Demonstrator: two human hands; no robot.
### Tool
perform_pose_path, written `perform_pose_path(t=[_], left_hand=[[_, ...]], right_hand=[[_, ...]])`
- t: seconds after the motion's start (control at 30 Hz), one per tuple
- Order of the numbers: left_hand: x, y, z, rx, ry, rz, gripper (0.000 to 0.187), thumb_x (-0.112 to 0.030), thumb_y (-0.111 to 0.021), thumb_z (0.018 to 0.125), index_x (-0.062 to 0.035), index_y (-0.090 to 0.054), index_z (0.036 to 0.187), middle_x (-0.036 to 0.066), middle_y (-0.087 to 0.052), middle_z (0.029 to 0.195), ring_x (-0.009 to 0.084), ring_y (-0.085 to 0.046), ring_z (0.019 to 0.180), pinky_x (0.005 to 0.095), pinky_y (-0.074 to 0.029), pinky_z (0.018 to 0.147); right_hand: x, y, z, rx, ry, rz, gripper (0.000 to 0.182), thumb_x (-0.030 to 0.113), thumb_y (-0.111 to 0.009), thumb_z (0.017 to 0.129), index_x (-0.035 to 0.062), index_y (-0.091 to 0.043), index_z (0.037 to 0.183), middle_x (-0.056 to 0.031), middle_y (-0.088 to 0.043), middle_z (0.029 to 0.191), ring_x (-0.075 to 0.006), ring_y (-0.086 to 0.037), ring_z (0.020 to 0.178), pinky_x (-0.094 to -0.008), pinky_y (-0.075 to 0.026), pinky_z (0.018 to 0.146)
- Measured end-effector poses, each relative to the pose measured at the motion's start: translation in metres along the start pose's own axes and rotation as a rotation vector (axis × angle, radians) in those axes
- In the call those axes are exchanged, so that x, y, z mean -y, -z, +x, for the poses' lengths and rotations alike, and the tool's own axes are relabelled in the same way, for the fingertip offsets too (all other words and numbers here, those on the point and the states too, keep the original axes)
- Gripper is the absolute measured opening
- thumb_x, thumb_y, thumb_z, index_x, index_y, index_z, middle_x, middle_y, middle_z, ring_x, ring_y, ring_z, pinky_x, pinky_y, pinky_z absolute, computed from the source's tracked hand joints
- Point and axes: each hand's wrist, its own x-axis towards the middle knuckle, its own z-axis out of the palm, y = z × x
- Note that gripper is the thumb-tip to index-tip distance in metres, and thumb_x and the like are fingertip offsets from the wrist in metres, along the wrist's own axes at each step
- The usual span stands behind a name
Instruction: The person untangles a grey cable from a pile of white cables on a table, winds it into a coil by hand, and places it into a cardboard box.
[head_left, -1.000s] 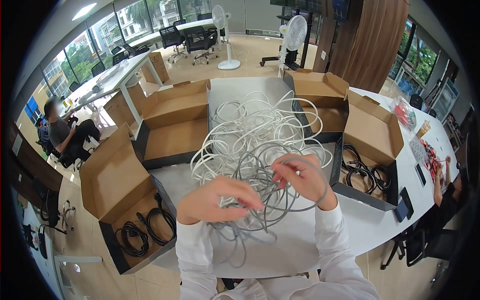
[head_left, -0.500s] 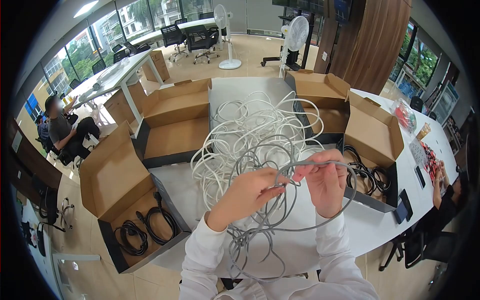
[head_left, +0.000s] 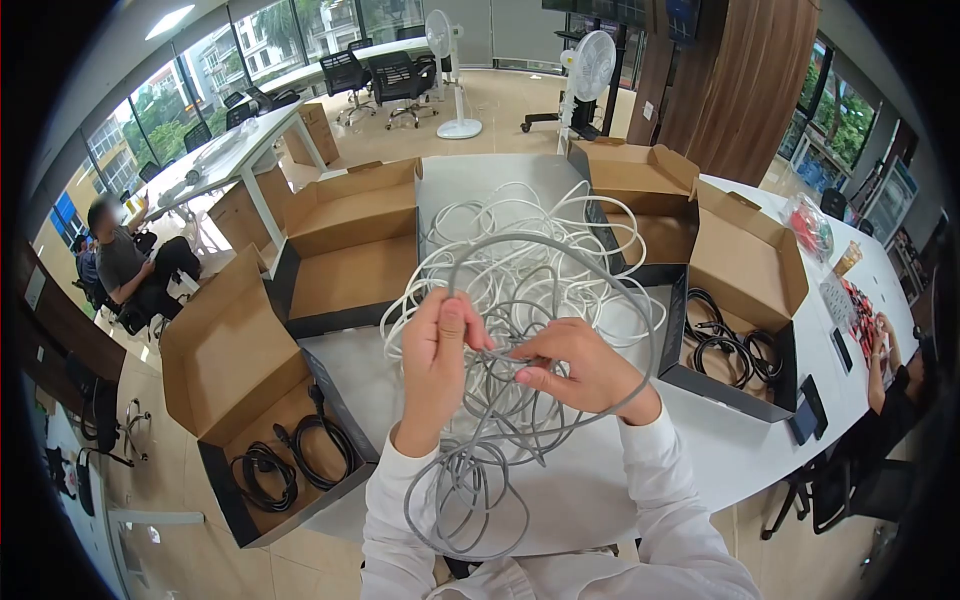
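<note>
My left hand [head_left: 440, 335] is closed on a strand of grey cable [head_left: 590, 262] that arcs up and over to the right. Just right of it, my right hand [head_left: 585, 365] pinches the same tangled grey cable, its fingertips close to the left hand's. Loose grey loops hang below both hands, toward the table's front edge. Behind them a heap of white cable [head_left: 510, 215] lies tangled on the white table [head_left: 600, 470]. Where the grey tangle crosses itself between my fingers, the strands are hard to tell apart.
Open cardboard boxes stand on both sides. The front left box [head_left: 240, 440] and the front right box [head_left: 740, 400] hold coiled black cables. Phones [head_left: 808, 412] lie at the right. One person [head_left: 890, 370] sits at the right edge, another person [head_left: 130, 260] further off at left.
Both hands have shifted left, the left hand turning upright. The grey cable now forms a large loop above the hands, and its hanging coils have swung left.
</note>
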Motion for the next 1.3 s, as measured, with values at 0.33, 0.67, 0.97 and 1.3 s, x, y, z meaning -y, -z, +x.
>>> perform_pose_path(t=[0.33, 0.67, 0.97, 1.3], left_hand=[[-0.034, 0.049, 0.012, -0.45, -0.157, -0.337, 0.028, -0.031, -0.041, 0.106, -0.0107, -0.049, 0.088, -0.004, -0.026, 0.061, 0.0078, -0.027, 0.049, 0.0244, -0.024, 0.047], [-0.03, 0.081, 0.013, -0.449, -0.095, -0.773, 0.024, -0.025, -0.039, 0.107, -0.0093, -0.051, 0.094, -0.004, -0.026, 0.06, 0.0059, -0.021, 0.047, 0.0234, -0.02, 0.045], [-0.021, 0.074, 0.017, -0.319, 0.165, -1.003, 0.02, -0.021, -0.043, 0.103, -0.0099, -0.054, 0.092, -0.004, -0.028, 0.058, 0.0073, -0.023, 0.045, 0.0243, -0.02, 0.045], [-0.023, 0.063, 0.018, -0.167, 0.169, -1.046, 0.029, -0.026, -0.039, 0.103, -0.0116, -0.052, 0.081, -0.004, -0.027, 0.052, 0.0096, -0.025, 0.043, 0.0266, -0.02, 0.044]], right_hand=[[-0.022, 0.01, -0.008, -0.097, 0.05, -0.101, 0.013, 0.011, -0.074, 0.078, 0.0021, -0.071, 0.087, -0.0116, -0.068, 0.08, -0.0299, -0.063, 0.074, -0.0381, -0.048, 0.064], [-0.023, 0.006, 0.003, -0.363, 0.09, -0.308, 0.015, 0.006, -0.075, 0.074, 0.004, -0.073, 0.089, -0.0092, -0.069, 0.081, -0.0261, -0.064, 0.075, -0.0364, -0.05, 0.068], [0.006, 0.011, -0.008, -0.707, 0.1, 0.004, 0.016, 0.001, -0.072, 0.08, 0.0029, -0.072, 0.096, -0.0126, -0.068, 0.108, -0.021, -0.065, 0.083, -0.0308, -0.052, 0.075], [0.006, 0.019, -0.015, -0.359, -0.076, 0.119, 0.027, 0.002, -0.075, 0.076, 0.004, -0.066, 0.101, -0.0187, -0.063, 0.121, -0.0381, -0.063, 0.102, -0.0369, -0.052, 0.085]])
